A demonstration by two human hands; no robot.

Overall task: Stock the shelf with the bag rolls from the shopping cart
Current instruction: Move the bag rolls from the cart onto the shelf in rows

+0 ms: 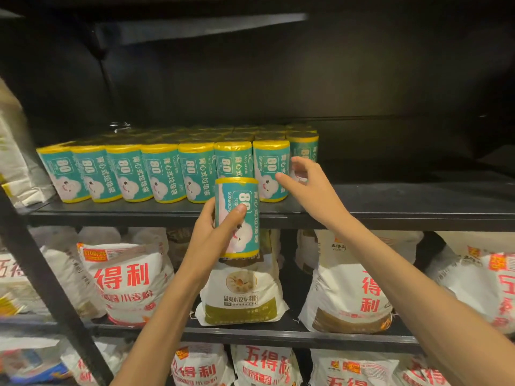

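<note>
My left hand (214, 232) grips a roll (239, 215) upright, just before the shelf (390, 213) edge. My right hand (309, 185), fingers loosely spread and holding nothing, reaches beside the stocked rolls (167, 171).

The bag roll (242, 215) being held in the left hand (214, 235) is showing a teal wrapper with yellow ends, a white "80" and a white cloud face with a red mouth, and the bag rolls (164, 171) lining the front edge of the black shelf (390, 215) are wearing the same teal, yellow and white pattern. The flour sacks (128, 280) on the black shelves below are showing white with red characters and orange labels, while one sack (242, 296) is carrying an olive-green band.
</note>
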